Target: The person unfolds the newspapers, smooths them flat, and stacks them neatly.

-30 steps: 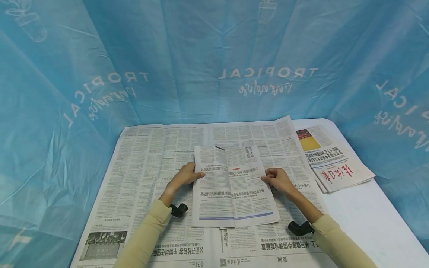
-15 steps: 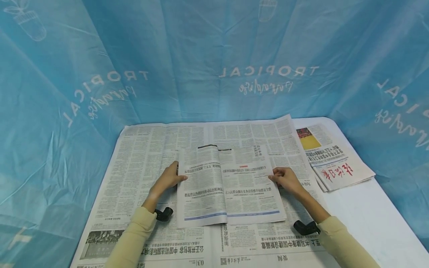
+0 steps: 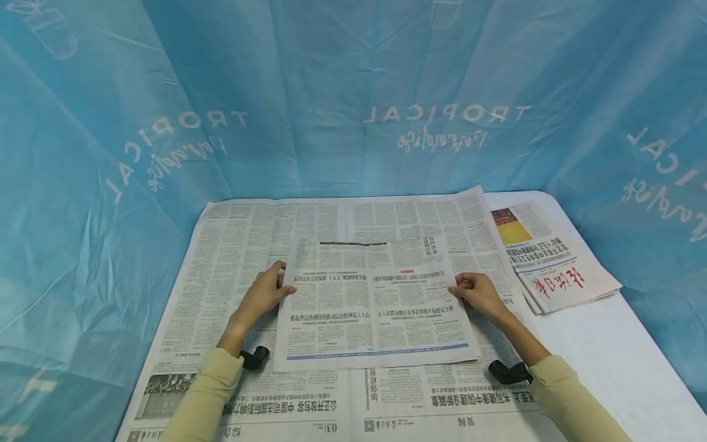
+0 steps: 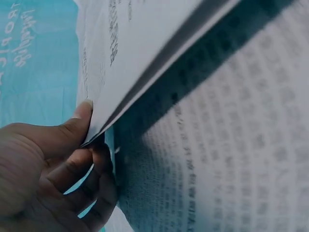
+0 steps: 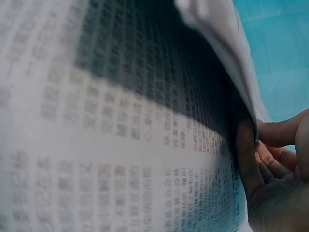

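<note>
A folded newspaper (image 3: 331,334) is held spread out, slightly raised above larger newspaper sheets (image 3: 221,245) that cover the table. My left hand (image 3: 259,299) pinches its left edge, thumb on top and fingers beneath. In the left wrist view, the left thumb and fingers (image 4: 72,128) close on the layered paper edge. My right hand (image 3: 479,294) pinches the opposite edge in the same way. The right wrist view has that hand (image 5: 277,164) at the paper's edge, with one finger under the sheet. A faint crease runs down the paper's middle.
Another folded newspaper (image 3: 574,282) with red lettering lies on the white table (image 3: 596,362) at the right. Blue printed curtain (image 3: 353,80) hangs behind the table and at both sides.
My left hand has moved left, drawing out the newspaper's left half so the paper is wider and flatter. My right hand has shifted slightly right, still pinching its edge.
</note>
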A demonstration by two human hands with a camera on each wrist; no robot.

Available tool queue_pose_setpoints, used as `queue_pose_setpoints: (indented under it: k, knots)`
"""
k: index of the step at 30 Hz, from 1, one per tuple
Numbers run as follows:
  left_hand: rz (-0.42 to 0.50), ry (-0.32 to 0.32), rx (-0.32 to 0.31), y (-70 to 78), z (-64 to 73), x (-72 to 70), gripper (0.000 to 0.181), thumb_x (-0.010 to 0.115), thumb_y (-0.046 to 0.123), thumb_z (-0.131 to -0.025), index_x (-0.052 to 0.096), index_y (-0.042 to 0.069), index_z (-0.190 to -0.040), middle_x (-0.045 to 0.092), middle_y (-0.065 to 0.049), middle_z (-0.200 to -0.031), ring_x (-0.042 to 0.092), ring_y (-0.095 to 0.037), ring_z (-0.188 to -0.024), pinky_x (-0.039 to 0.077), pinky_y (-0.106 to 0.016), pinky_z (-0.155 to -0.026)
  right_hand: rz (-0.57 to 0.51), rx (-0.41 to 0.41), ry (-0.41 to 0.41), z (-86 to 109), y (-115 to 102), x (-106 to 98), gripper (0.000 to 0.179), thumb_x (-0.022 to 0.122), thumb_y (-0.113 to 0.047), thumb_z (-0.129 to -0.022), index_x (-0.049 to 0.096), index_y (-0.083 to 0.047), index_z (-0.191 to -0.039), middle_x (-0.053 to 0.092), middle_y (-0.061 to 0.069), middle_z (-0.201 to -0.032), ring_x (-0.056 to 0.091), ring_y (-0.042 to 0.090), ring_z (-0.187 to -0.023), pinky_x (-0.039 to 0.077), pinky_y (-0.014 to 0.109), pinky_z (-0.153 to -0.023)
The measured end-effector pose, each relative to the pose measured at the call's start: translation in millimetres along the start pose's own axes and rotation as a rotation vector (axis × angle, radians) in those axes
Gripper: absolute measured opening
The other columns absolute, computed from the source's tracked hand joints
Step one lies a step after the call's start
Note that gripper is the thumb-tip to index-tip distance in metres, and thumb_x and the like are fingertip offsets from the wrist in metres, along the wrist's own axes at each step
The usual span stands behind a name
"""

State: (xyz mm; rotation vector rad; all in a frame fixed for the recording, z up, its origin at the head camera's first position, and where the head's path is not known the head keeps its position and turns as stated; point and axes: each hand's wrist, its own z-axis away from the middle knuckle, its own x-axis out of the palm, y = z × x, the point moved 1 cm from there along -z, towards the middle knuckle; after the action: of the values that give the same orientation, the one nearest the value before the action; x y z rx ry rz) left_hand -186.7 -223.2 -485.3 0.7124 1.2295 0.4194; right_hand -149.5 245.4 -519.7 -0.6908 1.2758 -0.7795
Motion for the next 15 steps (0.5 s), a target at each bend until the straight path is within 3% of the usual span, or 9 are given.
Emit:
queue_pose_setpoints:
  k: [5,9,15]
  knots:
    - [-0.072,0.006,-0.024,-1.6,0.2,1.1,0.057,0.07,0.011,-0.09,0.041,-0.006,-0.137,0.069,-0.012,-0.082,0.063,-0.015,-0.063,0.047,-0.029,-0.057,0.161,-0.119,0.059,3.8,-5,2,0.032,0.071,-0.012,-0.089,0.063,0.013,-0.108,0.066,0.013,-0.081,0.063,0.02,-0.07,0.048,0.027,-0.057]
    - [-0.118,0.014,-0.033,-4.4,0.2,1.4,0.06,0.071,0.013,-0.09,0.041,-0.006,-0.138,0.066,-0.009,-0.078,0.058,-0.014,-0.059,0.044,-0.028,-0.054,0.202,-0.159,0.073,5.2,-4,4,0.027,0.072,-0.011,-0.088,0.065,0.011,-0.103,0.066,0.013,-0.081,0.064,0.02,-0.07,0.047,0.026,-0.056]
    - [-0.254,0.072,0.042,-11.5,1.0,1.9,0.068,0.075,0.019,-0.087,0.039,-0.005,-0.139,0.06,-0.005,-0.072,0.051,-0.013,-0.053,0.041,-0.027,-0.051,0.305,-0.23,0.05,8.1,-4,3,0.018,0.072,-0.015,-0.089,0.065,0.001,-0.091,0.062,0.003,-0.07,0.053,0.009,-0.058,0.043,0.026,-0.053]
